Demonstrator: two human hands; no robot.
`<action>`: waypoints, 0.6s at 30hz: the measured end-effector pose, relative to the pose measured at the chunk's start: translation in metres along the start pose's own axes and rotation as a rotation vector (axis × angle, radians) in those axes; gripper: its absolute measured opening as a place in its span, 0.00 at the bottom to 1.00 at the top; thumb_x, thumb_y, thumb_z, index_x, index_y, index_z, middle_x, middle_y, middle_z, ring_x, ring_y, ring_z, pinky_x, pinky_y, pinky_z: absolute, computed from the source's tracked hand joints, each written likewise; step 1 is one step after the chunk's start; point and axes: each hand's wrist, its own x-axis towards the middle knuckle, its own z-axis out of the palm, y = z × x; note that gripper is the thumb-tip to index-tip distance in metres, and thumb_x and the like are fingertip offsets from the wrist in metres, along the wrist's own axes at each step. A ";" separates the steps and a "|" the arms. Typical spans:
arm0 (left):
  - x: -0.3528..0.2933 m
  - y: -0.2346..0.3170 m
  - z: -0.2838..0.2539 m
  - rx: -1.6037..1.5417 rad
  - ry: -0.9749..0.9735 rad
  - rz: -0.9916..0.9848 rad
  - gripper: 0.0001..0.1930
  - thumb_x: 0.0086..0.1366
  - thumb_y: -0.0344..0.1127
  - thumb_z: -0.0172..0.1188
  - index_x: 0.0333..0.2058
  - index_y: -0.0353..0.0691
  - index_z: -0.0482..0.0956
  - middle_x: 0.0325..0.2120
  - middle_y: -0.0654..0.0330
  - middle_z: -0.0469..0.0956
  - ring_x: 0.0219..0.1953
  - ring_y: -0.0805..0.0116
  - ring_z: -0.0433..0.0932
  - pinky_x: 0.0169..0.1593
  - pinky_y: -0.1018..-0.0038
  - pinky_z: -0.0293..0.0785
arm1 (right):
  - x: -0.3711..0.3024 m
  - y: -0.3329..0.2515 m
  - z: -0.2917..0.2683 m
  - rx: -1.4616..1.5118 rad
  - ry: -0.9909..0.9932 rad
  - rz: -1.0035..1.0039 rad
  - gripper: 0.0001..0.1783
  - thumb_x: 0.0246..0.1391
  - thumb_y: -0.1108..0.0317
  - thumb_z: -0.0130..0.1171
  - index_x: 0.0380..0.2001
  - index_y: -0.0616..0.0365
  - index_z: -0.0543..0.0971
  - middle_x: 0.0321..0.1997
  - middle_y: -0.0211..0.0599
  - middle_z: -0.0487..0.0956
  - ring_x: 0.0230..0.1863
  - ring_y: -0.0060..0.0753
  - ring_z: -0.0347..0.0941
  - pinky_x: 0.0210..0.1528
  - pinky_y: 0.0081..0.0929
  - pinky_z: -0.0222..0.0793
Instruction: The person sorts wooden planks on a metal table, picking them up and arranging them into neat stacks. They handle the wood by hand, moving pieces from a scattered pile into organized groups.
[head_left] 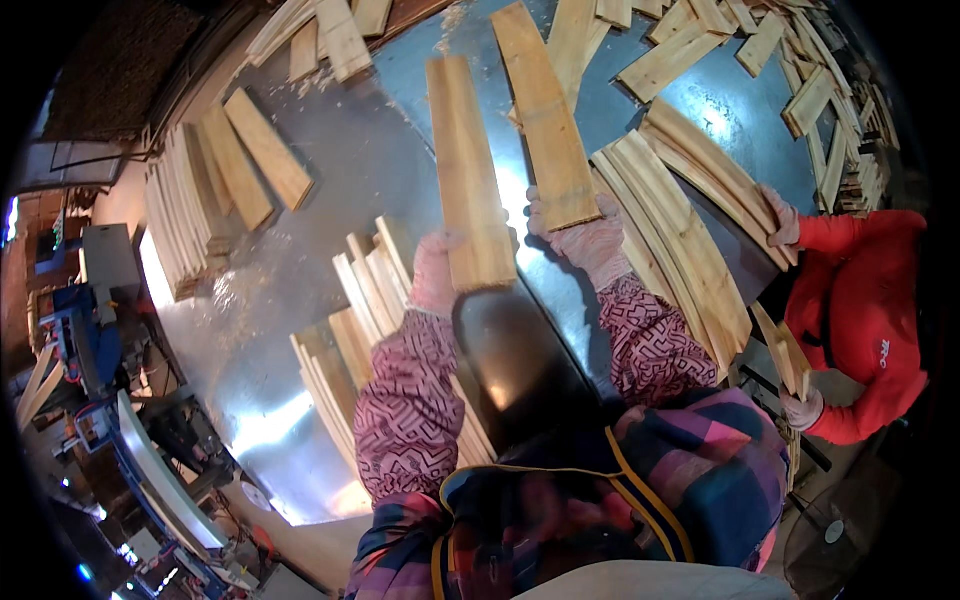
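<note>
In pale work gloves and patterned sleeves, both my hands are on wooden boards above a shiny metal table. My left hand grips the near end of one long flat board by its left edge. A second board, tilted so its far end leans left, has its near end in my right hand. The boards are apart, with a strip of bright metal between them. Beside my left forearm stand several narrow boards on edge. Right of my right hand lies a stack of boards.
A co-worker in red at the right has gloved hands on other boards. A row of boards stands at the left, near two loose boards. Loose boards lie scattered at the far right. Machinery stands beyond the left edge.
</note>
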 end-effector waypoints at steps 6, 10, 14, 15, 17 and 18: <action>-0.094 -0.056 -0.011 1.162 0.761 -0.128 0.26 0.61 0.42 0.64 0.53 0.31 0.74 0.44 0.46 0.81 0.42 0.46 0.83 0.48 0.54 0.80 | -0.056 0.055 -0.012 0.105 0.194 0.127 0.38 0.48 0.65 0.55 0.64 0.66 0.66 0.61 0.58 0.71 0.62 0.59 0.66 0.66 0.63 0.58; -0.161 -0.149 -0.014 2.162 0.939 0.644 0.35 0.56 0.44 0.64 0.60 0.33 0.69 0.50 0.42 0.77 0.54 0.41 0.73 0.62 0.50 0.66 | -0.118 0.062 -0.079 0.054 0.285 0.181 0.34 0.53 0.69 0.51 0.65 0.65 0.65 0.60 0.50 0.73 0.61 0.52 0.68 0.66 0.53 0.61; -0.187 -0.172 0.001 2.366 1.064 0.211 0.39 0.58 0.42 0.63 0.66 0.34 0.60 0.58 0.40 0.68 0.62 0.42 0.64 0.70 0.53 0.54 | -0.150 0.084 -0.072 -0.607 0.159 0.307 0.39 0.47 0.67 0.63 0.64 0.64 0.66 0.54 0.48 0.76 0.55 0.48 0.72 0.61 0.44 0.67; -0.172 -0.163 0.006 2.002 0.972 0.290 0.39 0.59 0.42 0.64 0.66 0.34 0.60 0.57 0.40 0.68 0.61 0.44 0.66 0.69 0.54 0.57 | -0.148 0.085 -0.062 -0.850 0.128 0.362 0.40 0.47 0.66 0.65 0.64 0.64 0.66 0.53 0.47 0.77 0.54 0.47 0.73 0.60 0.42 0.67; -0.130 -0.138 0.013 1.284 0.766 0.369 0.39 0.60 0.44 0.65 0.66 0.34 0.60 0.56 0.40 0.69 0.59 0.47 0.69 0.66 0.55 0.62 | -0.144 0.091 -0.031 -1.423 0.080 0.583 0.38 0.51 0.63 0.66 0.64 0.62 0.67 0.53 0.43 0.78 0.54 0.43 0.73 0.61 0.37 0.68; -0.120 -0.126 0.016 1.071 0.659 0.221 0.38 0.61 0.43 0.65 0.66 0.35 0.61 0.54 0.43 0.71 0.56 0.52 0.72 0.61 0.58 0.68 | -0.137 0.092 0.015 -1.529 -0.001 0.583 0.37 0.54 0.55 0.68 0.63 0.57 0.71 0.54 0.40 0.79 0.56 0.39 0.74 0.61 0.33 0.67</action>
